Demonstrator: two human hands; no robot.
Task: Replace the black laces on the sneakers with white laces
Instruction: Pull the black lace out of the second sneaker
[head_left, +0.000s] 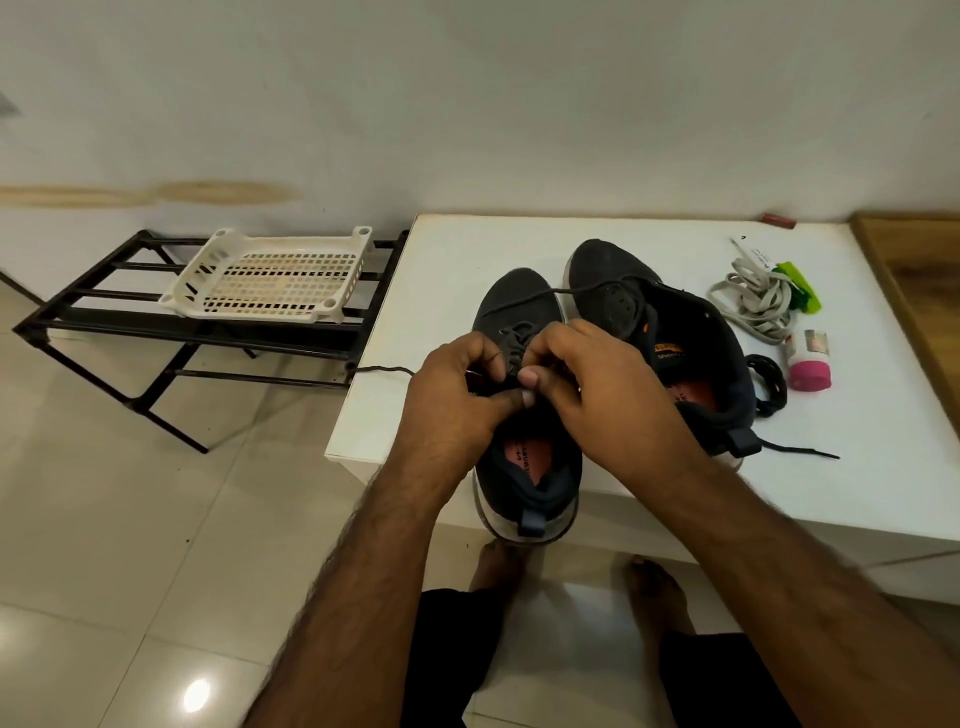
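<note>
Two sets of fingers (496, 364) curl tight, pinching the black lace (511, 343) over the near sneaker (524, 415): left hand (457, 395) and right hand (587, 379) meet at its tongue. Right of that sneaker stands the second sneaker (670, 332); farther right on the bench (447, 249) lie the white laces (753, 301).

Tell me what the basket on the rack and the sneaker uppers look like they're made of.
The basket looks like cream moulded plastic, matte and slightly yellowed: a rigid slotted grid with moulded corner posts. The sneaker uppers look like dark knit or mesh fabric: a fine matte weave, no sheen. The exact fibre can't be told.
</note>
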